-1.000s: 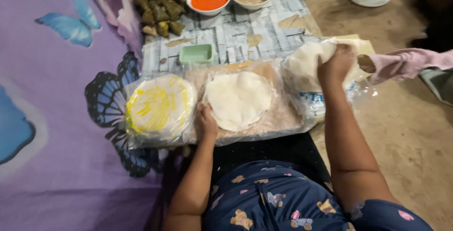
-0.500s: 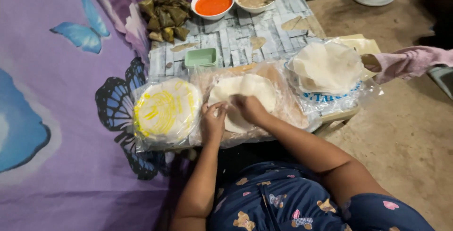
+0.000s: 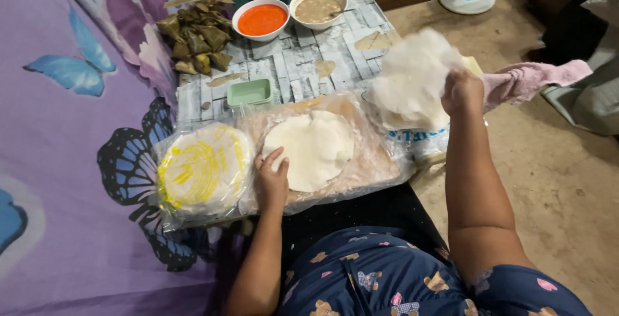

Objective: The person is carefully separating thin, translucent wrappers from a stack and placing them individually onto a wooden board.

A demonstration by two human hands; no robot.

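Observation:
My left hand (image 3: 273,180) rests flat on the near left edge of a round white wrapper (image 3: 313,148), which lies on a clear plastic sheet (image 3: 364,161) over a board. My right hand (image 3: 461,90) is raised at the right and grips a thin white wrapper sheet (image 3: 412,68), lifted off the stack of white wrappers (image 3: 412,119) beneath it. A packet of wrappers in yellow-printed plastic (image 3: 203,174) lies just left of my left hand.
On the small tiled table (image 3: 290,64) stand a bowl of orange sauce (image 3: 261,19), a bowl of brownish filling (image 3: 317,8), a green tray (image 3: 250,91) and a pile of leaf-wrapped parcels (image 3: 196,39). Purple butterfly fabric (image 3: 71,161) fills the left; a pink cloth (image 3: 535,77) lies right.
My right hand has left the flat wrapper in front of me and gone up to the right stack, lifting a sheet. My left hand stays on the flat wrapper.

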